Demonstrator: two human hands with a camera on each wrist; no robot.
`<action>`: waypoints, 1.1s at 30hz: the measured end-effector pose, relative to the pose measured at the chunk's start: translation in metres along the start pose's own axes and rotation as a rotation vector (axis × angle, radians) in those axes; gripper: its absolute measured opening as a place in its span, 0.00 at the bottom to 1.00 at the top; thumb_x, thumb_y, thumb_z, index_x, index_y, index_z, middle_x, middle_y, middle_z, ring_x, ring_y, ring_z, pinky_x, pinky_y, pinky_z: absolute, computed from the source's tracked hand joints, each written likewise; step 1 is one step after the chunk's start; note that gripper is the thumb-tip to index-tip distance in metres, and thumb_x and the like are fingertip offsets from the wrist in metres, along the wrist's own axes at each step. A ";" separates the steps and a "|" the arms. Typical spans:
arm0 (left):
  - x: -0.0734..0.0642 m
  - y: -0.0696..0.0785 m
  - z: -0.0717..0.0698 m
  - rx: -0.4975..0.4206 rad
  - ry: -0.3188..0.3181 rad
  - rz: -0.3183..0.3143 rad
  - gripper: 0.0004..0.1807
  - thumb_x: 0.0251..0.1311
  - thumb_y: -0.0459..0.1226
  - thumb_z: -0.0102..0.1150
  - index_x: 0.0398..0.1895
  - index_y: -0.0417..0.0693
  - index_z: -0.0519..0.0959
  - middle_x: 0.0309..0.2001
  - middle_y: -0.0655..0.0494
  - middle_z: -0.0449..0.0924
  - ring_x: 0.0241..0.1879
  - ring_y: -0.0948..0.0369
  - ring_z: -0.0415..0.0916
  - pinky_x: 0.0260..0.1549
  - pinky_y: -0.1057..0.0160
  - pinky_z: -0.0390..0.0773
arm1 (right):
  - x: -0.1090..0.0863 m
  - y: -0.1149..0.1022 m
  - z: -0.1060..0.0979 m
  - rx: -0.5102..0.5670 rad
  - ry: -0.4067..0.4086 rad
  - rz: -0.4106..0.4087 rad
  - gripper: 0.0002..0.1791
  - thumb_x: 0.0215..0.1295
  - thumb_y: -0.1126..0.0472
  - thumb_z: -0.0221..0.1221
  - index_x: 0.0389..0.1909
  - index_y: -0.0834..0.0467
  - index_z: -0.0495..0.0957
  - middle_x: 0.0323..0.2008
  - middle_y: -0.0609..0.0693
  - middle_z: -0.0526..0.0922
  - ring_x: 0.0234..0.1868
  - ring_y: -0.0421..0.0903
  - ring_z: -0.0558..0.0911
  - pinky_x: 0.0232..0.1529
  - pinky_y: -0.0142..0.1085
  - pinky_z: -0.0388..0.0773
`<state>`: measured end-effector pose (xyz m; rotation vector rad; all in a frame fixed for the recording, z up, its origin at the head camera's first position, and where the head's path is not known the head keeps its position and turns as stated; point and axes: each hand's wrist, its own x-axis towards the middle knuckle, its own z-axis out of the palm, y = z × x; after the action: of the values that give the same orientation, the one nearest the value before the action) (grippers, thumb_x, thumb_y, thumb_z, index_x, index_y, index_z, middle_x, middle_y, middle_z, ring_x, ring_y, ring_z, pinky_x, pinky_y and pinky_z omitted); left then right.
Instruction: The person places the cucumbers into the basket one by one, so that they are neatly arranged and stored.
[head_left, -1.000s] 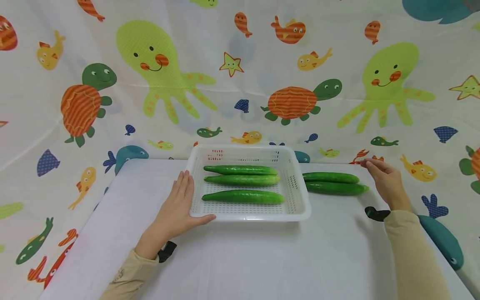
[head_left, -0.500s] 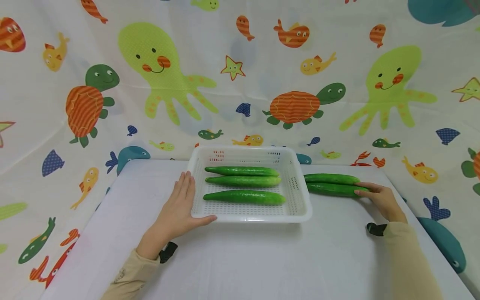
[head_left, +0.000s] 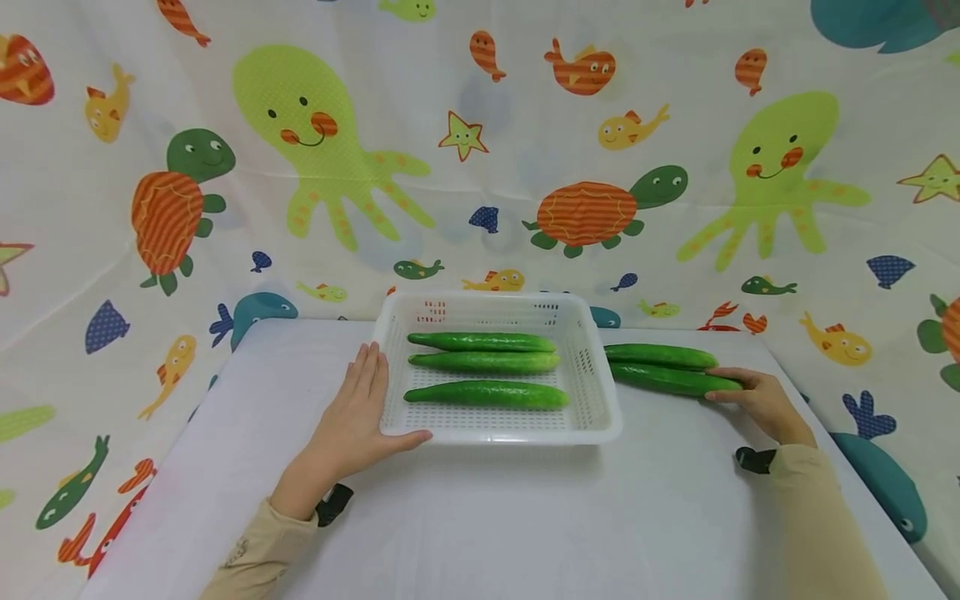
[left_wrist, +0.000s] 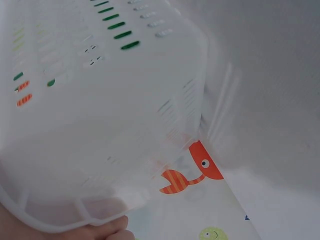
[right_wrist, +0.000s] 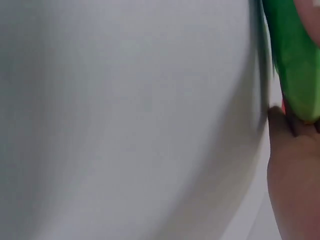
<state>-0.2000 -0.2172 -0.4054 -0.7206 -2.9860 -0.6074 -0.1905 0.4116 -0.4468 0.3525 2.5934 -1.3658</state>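
A white plastic basket [head_left: 495, 437] with slotted walls holds three cucumbers, the nearest cucumber [head_left: 487, 395] lying a little apart from the other two. Along the basket's left end lies my left hand [head_left: 356, 417], fingers straight and thumb stretched over the front rim. In the left wrist view the basket's wall [left_wrist: 100, 135] fills much of the picture, with fingers [left_wrist: 107, 229] under its rim. My right hand [head_left: 765, 406] pinches the right end of a cucumber [head_left: 667, 380] outside the basket, thumb on the near side. Another cucumber [head_left: 660, 357] lies just behind it.
A white cloth covers the table [head_left: 480, 525]. Behind it hangs a white curtain [head_left: 450, 217] printed with sea animals. The loose cucumbers' left ends sit right at the basket's right side.
My right hand has come down and leftward from above the table, and now grips the nearer loose cucumber, whose right end has swung slightly toward me. The left hand stays on the basket.
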 end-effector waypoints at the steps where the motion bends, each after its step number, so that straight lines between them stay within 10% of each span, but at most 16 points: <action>1: 0.000 0.000 0.000 0.001 0.000 0.000 0.72 0.48 0.73 0.59 0.76 0.27 0.40 0.78 0.36 0.29 0.77 0.45 0.26 0.75 0.48 0.38 | -0.002 0.000 -0.001 -0.016 -0.001 -0.005 0.39 0.60 0.46 0.68 0.66 0.64 0.70 0.73 0.69 0.55 0.70 0.68 0.51 0.66 0.71 0.48; 14: -0.001 0.002 -0.001 -0.006 0.000 -0.003 0.73 0.48 0.73 0.59 0.76 0.27 0.40 0.78 0.36 0.29 0.77 0.45 0.26 0.74 0.48 0.38 | -0.025 -0.018 -0.026 -0.118 0.037 -0.007 0.39 0.64 0.42 0.64 0.69 0.61 0.69 0.70 0.72 0.57 0.63 0.67 0.59 0.55 0.60 0.66; 19: 0.000 0.002 -0.001 -0.012 -0.004 -0.005 0.73 0.48 0.73 0.59 0.76 0.27 0.40 0.78 0.36 0.29 0.77 0.45 0.25 0.75 0.48 0.38 | -0.029 -0.028 -0.036 -0.114 0.094 -0.072 0.32 0.63 0.46 0.67 0.64 0.58 0.76 0.53 0.40 0.76 0.50 0.44 0.69 0.43 0.28 0.72; 23: -0.001 0.001 0.000 -0.011 -0.005 -0.005 0.72 0.48 0.73 0.59 0.76 0.27 0.40 0.78 0.36 0.29 0.77 0.45 0.25 0.75 0.48 0.37 | -0.033 -0.044 -0.042 -0.057 0.108 -0.102 0.29 0.63 0.49 0.68 0.63 0.56 0.78 0.43 0.22 0.74 0.45 0.36 0.71 0.40 0.21 0.72; 33: 0.000 0.001 0.000 -0.006 0.011 0.005 0.72 0.48 0.73 0.60 0.76 0.27 0.41 0.78 0.36 0.30 0.77 0.45 0.26 0.75 0.48 0.37 | -0.038 -0.090 -0.041 -0.113 0.176 -0.159 0.34 0.58 0.46 0.70 0.64 0.57 0.76 0.58 0.39 0.73 0.48 0.29 0.72 0.41 0.17 0.72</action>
<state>-0.1990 -0.2162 -0.4054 -0.7225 -2.9727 -0.6187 -0.1835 0.3922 -0.3429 0.2649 2.8842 -1.2815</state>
